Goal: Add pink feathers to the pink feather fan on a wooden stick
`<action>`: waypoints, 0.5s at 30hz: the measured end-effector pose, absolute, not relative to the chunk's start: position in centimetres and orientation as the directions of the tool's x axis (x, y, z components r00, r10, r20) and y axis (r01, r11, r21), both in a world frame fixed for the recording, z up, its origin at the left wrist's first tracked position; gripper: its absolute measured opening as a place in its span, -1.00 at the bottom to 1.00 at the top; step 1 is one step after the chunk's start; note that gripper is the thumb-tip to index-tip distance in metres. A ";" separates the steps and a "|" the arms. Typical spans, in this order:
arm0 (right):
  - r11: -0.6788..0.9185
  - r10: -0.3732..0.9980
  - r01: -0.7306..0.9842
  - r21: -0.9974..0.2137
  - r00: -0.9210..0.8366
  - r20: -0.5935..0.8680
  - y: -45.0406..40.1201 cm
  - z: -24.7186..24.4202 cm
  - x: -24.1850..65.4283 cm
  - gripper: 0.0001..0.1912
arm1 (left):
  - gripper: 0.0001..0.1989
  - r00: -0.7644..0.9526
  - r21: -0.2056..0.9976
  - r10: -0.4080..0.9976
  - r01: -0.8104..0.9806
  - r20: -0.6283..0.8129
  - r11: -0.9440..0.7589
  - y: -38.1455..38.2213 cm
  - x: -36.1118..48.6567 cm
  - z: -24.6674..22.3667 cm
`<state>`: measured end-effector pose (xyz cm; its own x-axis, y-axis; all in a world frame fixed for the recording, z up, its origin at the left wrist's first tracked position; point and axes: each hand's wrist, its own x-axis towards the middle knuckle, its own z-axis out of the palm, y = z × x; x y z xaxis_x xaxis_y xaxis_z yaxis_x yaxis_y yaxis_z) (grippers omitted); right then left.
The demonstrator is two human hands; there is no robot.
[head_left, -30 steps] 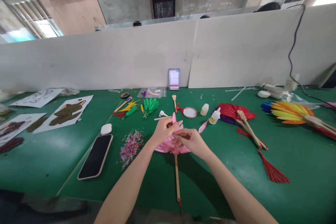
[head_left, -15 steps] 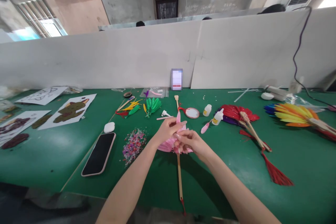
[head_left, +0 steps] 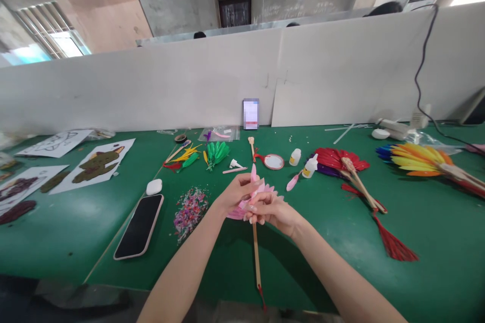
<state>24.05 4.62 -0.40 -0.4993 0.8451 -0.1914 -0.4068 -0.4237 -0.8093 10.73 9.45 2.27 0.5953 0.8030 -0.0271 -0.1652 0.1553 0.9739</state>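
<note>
A pink feather (head_left: 253, 172) points upward from between my hands, its tip showing above the fingers. My left hand (head_left: 238, 193) pinches it from the left side. The fingers of my right hand (head_left: 273, 209) are closed near the feather's lower end, close against the left hand. Directly below lies a fan of pink feathers (head_left: 235, 213), largely covered by both hands. Its wooden handle (head_left: 256, 257) runs toward the table's near edge and ends in a red cord (head_left: 262, 297).
Left of my arms are a heap of colourful flakes (head_left: 190, 213) and a phone (head_left: 139, 227). Beyond my hands lie green feathers (head_left: 217, 153), a round mirror (head_left: 273, 161), glue bottles (head_left: 309, 166) and a loose pink feather (head_left: 292, 182). At right rest a red fan (head_left: 337, 160) and a yellow fan (head_left: 417, 160).
My right hand has slipped slightly down and left along the feather, uncovering more of the pink fan on the right. The whole view has shifted a little.
</note>
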 end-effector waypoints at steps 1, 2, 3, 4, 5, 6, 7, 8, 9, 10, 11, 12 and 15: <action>-0.423 0.845 -0.408 -0.809 -0.499 -0.190 4.6 -0.4 24.0 -0.77 | -0.53 0.600 0.973 0.799 -0.168 -0.027 0.159 9.4 10.7 2.3; -0.421 0.847 -0.409 -0.810 -0.497 -0.189 4.6 -0.3 24.0 -0.77 | -0.53 0.603 0.972 0.797 -0.171 -0.027 0.162 9.5 10.7 2.3; -0.419 0.849 -0.410 -0.810 -0.494 -0.189 4.6 -0.3 24.0 -0.77 | -0.53 0.605 0.971 0.796 -0.173 -0.027 0.164 9.5 10.7 2.3; -0.417 0.851 -0.412 -0.810 -0.490 -0.189 4.6 -0.2 23.9 -0.77 | -0.53 0.604 0.971 0.796 -0.175 -0.027 0.165 9.5 10.7 2.2; -0.415 0.853 -0.413 -0.811 -0.486 -0.190 4.6 -0.2 23.9 -0.76 | -0.53 0.603 0.970 0.797 -0.177 -0.027 0.166 9.6 10.7 2.2; -0.414 0.855 -0.413 -0.811 -0.483 -0.190 4.6 -0.1 23.9 -0.76 | -0.53 0.600 0.970 0.799 -0.179 -0.027 0.167 9.6 10.6 2.1; -0.413 0.856 -0.412 -0.812 -0.480 -0.191 4.6 -0.1 23.9 -0.76 | -0.54 0.596 0.969 0.803 -0.180 -0.027 0.167 9.6 10.6 2.0; -0.412 0.857 -0.410 -0.814 -0.479 -0.193 4.7 0.0 23.9 -0.76 | -0.54 0.591 0.969 0.806 -0.182 -0.027 0.166 9.7 10.6 2.0; -0.412 0.857 -0.406 -0.816 -0.478 -0.195 4.7 0.0 23.9 -0.75 | -0.54 0.585 0.969 0.811 -0.185 -0.026 0.164 9.8 10.7 1.9; -0.410 0.857 -0.402 -0.818 -0.476 -0.196 4.7 0.0 23.9 -0.74 | -0.55 0.579 0.969 0.815 -0.189 -0.024 0.162 9.8 10.7 1.8; -0.408 0.858 -0.399 -0.821 -0.474 -0.196 4.7 0.1 23.9 -0.73 | -0.55 0.573 0.968 0.819 -0.192 -0.022 0.160 9.9 10.7 1.7; -0.405 0.860 -0.397 -0.824 -0.471 -0.196 4.7 0.1 24.0 -0.73 | -0.55 0.568 0.968 0.823 -0.195 -0.021 0.159 9.9 10.8 1.7; -0.396 0.864 -0.390 -0.831 -0.464 -0.194 4.6 0.3 24.1 -0.72 | -0.53 0.549 0.968 0.835 -0.200 -0.021 0.155 10.0 10.8 1.5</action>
<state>24.07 4.63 0.34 -0.4643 0.8643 -0.1936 -0.3902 -0.3958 -0.8313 10.84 10.04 1.53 0.5495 0.8352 -0.0205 -0.1997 0.1551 0.9675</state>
